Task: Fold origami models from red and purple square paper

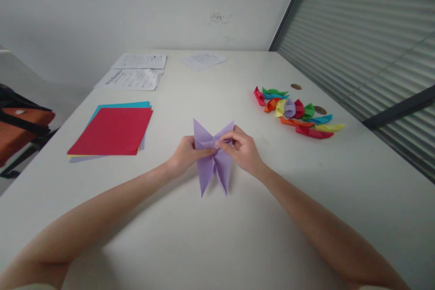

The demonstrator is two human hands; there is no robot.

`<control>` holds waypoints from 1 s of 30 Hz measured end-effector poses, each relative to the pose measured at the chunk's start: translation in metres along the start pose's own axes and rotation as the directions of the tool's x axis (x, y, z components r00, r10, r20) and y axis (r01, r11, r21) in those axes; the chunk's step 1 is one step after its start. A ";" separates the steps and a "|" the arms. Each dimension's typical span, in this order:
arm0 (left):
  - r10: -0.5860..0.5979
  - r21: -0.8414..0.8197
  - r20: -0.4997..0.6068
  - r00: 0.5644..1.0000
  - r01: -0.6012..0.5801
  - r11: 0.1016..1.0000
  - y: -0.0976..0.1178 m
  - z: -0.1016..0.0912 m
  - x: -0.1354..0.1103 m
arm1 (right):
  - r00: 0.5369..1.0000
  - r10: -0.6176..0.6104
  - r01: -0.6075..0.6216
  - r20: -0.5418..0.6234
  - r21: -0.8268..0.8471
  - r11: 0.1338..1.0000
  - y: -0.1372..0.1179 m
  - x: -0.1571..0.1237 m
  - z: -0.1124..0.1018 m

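Note:
A partly folded lilac paper (pixel 213 165) lies on the white table (pixel 238 235), with two points up and two points toward me. My left hand (pixel 185 154) pinches its left side at the middle. My right hand (pixel 242 148) pinches the middle from the right, fingertips pressed on the fold. Both hands are closed on the paper and meet at its centre.
A stack of coloured square sheets, red on top (pixel 113 130), lies to the left. A pile of folded coloured paper pieces (pixel 295 112) lies to the right. Printed white sheets (pixel 136 72) lie at the table's far side. An orange chair (pixel 20 127) stands left; window blinds run along the right.

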State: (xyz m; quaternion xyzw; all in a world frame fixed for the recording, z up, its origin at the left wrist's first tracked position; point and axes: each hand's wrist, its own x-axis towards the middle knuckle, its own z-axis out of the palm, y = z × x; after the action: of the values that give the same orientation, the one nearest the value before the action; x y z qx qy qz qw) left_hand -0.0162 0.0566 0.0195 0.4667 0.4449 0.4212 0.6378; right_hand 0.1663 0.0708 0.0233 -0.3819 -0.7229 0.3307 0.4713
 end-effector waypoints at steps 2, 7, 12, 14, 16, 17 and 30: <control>0.001 0.014 0.007 1.000 -0.001 1.000 0.001 0.001 -0.001 | 0.999 -0.037 0.036 -0.028 -0.035 0.999 0.000 -0.002 0.003; -0.001 0.045 0.014 1.000 0.001 0.999 0.004 0.003 -0.004 | 0.996 -0.078 0.076 -0.033 -0.072 0.995 0.003 -0.003 0.004; 0.003 0.073 0.021 1.000 -0.005 0.997 0.004 0.002 -0.005 | 0.997 -0.074 0.071 -0.022 -0.122 0.990 0.002 -0.003 0.003; 0.004 0.074 0.023 1.000 -0.006 0.997 0.003 0.002 -0.005 | 0.997 -0.079 0.075 -0.026 -0.125 0.989 0.001 -0.004 0.003; 0.003 0.076 0.024 1.000 -0.004 0.997 0.003 0.002 -0.005 | 0.996 -0.082 0.077 -0.031 -0.118 0.990 0.000 -0.004 0.003; 0.003 0.080 0.024 1.000 -0.005 0.997 0.003 0.003 -0.005 | 0.996 -0.081 0.077 -0.035 -0.114 0.991 0.000 -0.004 0.004; -0.014 0.058 0.017 1.000 0.013 0.998 0.004 0.006 -0.008 | 0.995 -0.032 0.025 -0.096 -0.081 0.996 0.004 -0.007 0.009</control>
State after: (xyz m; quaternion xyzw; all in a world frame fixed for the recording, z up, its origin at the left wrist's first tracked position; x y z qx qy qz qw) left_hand -0.0124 0.0487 0.0257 0.4854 0.4546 0.3999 0.6307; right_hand 0.1603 0.0658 0.0140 -0.4055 -0.7172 0.2761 0.4949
